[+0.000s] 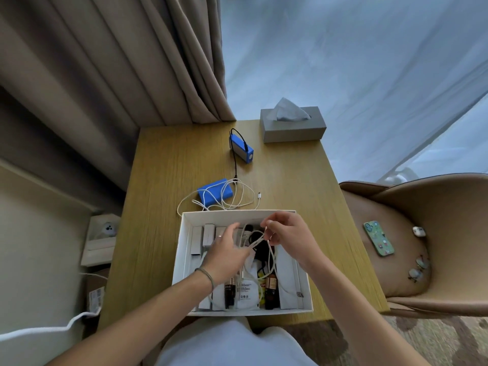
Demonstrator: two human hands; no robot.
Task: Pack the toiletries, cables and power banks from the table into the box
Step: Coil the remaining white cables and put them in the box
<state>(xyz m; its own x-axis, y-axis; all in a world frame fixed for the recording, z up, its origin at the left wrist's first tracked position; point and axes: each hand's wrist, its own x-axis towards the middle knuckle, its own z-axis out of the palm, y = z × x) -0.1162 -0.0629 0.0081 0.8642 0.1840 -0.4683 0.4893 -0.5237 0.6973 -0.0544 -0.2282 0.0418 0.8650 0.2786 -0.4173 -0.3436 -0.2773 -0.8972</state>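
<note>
A white cable (pixel 260 240) is being gathered above the open white box (pixel 184 262), which sits at the near edge of the table (pixel 163 180). The right hand (pixel 285 231) pinches a loop of it between thumb and fingertips; the left hand (pixel 227 250) is spread flat, and the cable appears to run across its fingertips, though that contact is blurred and cannot be confirmed. The cable's lower length already trails down among the bottles and tubes in the box.

The step is best done by keeping the right grip closed on the loops while the slack is wound evenly, then laying the bundle into a free gap so nothing springs over the rim.

Left on the table beyond the box are a flat blue power bank (pixel 215 191) under a loose white cable (pixel 237 196), and a second blue power bank (pixel 241 149) with a black lead.
</note>
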